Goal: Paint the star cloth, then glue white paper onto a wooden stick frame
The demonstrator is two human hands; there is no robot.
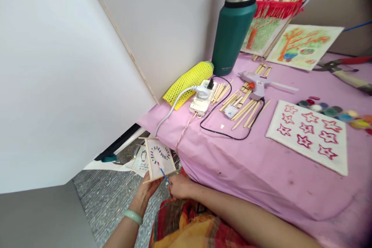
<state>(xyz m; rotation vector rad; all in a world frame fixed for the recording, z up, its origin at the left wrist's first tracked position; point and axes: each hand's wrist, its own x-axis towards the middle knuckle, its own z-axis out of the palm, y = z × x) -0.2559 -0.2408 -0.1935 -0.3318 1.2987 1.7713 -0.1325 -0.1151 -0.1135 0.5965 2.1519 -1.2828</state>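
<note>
Low beside the table, my left hand [149,186] is closed on the lower edge of a small white panel [171,164] framed with thin wooden sticks. Colourful dabs form a curving pattern on the panel's face. My right hand [180,186] pinches a thin blue paintbrush [164,174], whose tip is at or close to the lower left end of the dabs; whether it touches I cannot tell. Behind the panel, another sheet with dark marks [140,159] is partly hidden.
On the pink-covered table [232,162] are a power strip [200,104], a glue gun [257,82] with a looping black cord, wooden sticks [245,113], a green bottle [235,27], paint pots [331,111], a star-patterned canvas [308,135] and pliers [334,66]. A white partition [66,66] stands left.
</note>
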